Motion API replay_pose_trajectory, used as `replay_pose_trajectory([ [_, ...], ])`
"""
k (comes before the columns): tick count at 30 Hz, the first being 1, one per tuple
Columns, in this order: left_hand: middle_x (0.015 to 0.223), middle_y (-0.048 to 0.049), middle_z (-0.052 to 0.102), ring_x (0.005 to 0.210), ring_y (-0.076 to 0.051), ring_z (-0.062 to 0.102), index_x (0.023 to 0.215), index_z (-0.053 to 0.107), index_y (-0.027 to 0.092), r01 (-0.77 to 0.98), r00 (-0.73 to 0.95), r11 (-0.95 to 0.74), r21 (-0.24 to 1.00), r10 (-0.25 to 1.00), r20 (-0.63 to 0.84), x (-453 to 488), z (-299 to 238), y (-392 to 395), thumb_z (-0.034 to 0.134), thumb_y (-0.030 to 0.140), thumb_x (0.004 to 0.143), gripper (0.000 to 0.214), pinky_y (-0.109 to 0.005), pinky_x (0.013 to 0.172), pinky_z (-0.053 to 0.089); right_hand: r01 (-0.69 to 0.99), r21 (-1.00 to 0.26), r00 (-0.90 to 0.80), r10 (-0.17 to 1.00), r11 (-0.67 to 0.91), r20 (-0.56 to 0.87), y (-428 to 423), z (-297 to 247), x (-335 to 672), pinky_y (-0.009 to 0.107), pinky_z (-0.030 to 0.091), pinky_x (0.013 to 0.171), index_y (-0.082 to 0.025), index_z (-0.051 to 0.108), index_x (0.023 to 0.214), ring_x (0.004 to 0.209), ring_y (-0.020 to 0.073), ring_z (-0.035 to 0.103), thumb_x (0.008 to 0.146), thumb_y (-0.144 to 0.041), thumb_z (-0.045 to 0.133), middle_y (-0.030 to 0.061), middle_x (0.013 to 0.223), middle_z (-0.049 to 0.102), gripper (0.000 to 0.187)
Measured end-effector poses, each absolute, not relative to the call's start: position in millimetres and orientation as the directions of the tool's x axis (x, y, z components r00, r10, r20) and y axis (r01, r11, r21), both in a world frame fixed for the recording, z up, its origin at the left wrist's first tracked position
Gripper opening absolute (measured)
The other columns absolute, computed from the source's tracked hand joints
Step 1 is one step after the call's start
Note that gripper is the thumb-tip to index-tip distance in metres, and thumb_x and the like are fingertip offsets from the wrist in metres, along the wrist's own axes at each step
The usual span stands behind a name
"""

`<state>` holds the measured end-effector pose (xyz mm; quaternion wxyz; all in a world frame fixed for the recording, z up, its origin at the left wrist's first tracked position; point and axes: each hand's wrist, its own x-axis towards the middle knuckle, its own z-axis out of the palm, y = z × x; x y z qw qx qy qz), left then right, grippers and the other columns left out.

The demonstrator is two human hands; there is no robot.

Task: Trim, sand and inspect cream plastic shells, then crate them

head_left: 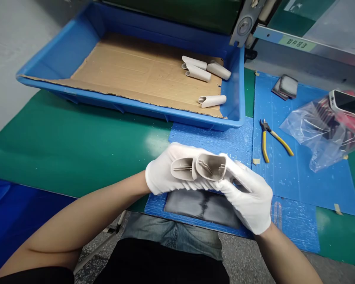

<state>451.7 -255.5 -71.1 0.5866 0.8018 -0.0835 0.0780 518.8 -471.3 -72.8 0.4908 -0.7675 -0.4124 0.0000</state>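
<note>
Two hollow, light-grey plastic shells are held side by side above the table edge, their open ends facing me and thin ribs showing inside. My left hand [162, 173], in a white glove, is closed round the left shell [177, 176], and its fingers run on beneath the pair. My right hand [251, 193], also gloved, grips the right shell [205, 175] at its right side between thumb and fingers. The shells appear to touch at their neighbouring walls. Below them lies a dark grey, worn abrasive-looking sheet [189, 205] on a blue mat [213, 136].
A blue tray [130, 104] lined with cardboard [130, 67] stands behind my hands, with several similar shells [214, 101] at its right. Yellow-handled cutters [264, 142], small grey sanding blocks [286, 86], a clear plastic bag [310, 130] and a phone [349, 104] lie to the right.
</note>
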Motion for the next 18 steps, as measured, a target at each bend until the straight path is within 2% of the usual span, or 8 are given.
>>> replay_pose_trajectory([
  [3, 0.097, -0.0061, 0.081, 0.085, -0.023, 0.078, 0.108, 0.080, 0.016, -0.237, 0.971, -0.132, 0.962, -0.052, 0.232, 451.6, -68.7, -252.2, 0.087, 0.028, 0.080, 0.031, -0.033, 0.076, 0.068, 0.660, -0.727, 0.654, 0.623, -0.192, 0.429, -470.0, -72.9, 518.7, 0.026, 0.049, 0.058, -0.036, 0.067, 0.144, 0.063, 0.0121, 0.056, 0.090, -0.021, 0.081, -0.0038, 0.075, 0.065, 0.058],
  [5, 0.098, -0.0067, 0.082, 0.085, -0.023, 0.078, 0.109, 0.080, 0.016, -0.264, 0.963, -0.103, 0.959, -0.073, 0.258, 451.4, -68.3, -250.6, 0.085, 0.022, 0.080, 0.030, -0.032, 0.075, 0.067, 0.674, -0.712, 0.647, 0.622, -0.196, 0.441, -469.9, -73.0, 518.2, 0.025, 0.049, 0.058, -0.035, 0.067, 0.144, 0.064, 0.0114, 0.056, 0.090, -0.018, 0.081, -0.0043, 0.076, 0.065, 0.058],
  [7, 0.103, -0.0079, 0.082, 0.093, -0.025, 0.079, 0.112, 0.081, 0.017, -0.306, 0.951, -0.094, 0.947, -0.084, 0.299, 451.3, -68.9, -250.1, 0.082, 0.018, 0.082, 0.030, -0.034, 0.082, 0.067, 0.680, -0.709, 0.639, 0.627, -0.189, 0.445, -470.0, -72.8, 517.2, 0.024, 0.051, 0.060, -0.036, 0.067, 0.144, 0.065, 0.0106, 0.057, 0.090, -0.015, 0.079, -0.0050, 0.076, 0.065, 0.059],
  [11, 0.116, -0.0101, 0.080, 0.106, -0.029, 0.077, 0.116, 0.081, 0.018, -0.378, 0.925, -0.132, 0.916, -0.092, 0.368, 451.4, -71.6, -250.7, 0.078, 0.018, 0.086, 0.030, -0.041, 0.096, 0.065, 0.664, -0.731, 0.633, 0.640, -0.158, 0.436, -468.6, -70.5, 515.0, 0.021, 0.052, 0.063, -0.040, 0.062, 0.147, 0.066, 0.0084, 0.058, 0.092, -0.008, 0.075, -0.0072, 0.079, 0.066, 0.065],
  [18, 0.127, -0.0052, 0.078, 0.111, -0.025, 0.077, 0.127, 0.077, 0.026, -0.460, 0.888, -0.192, 0.867, -0.104, 0.448, 451.1, -73.4, -250.0, 0.080, 0.024, 0.089, 0.038, -0.036, 0.101, 0.064, 0.688, -0.717, 0.590, 0.660, -0.110, 0.465, -464.5, -65.0, 514.9, 0.019, 0.054, 0.065, -0.047, 0.055, 0.151, 0.070, 0.0067, 0.062, 0.094, -0.001, 0.069, -0.0087, 0.082, 0.068, 0.075],
])
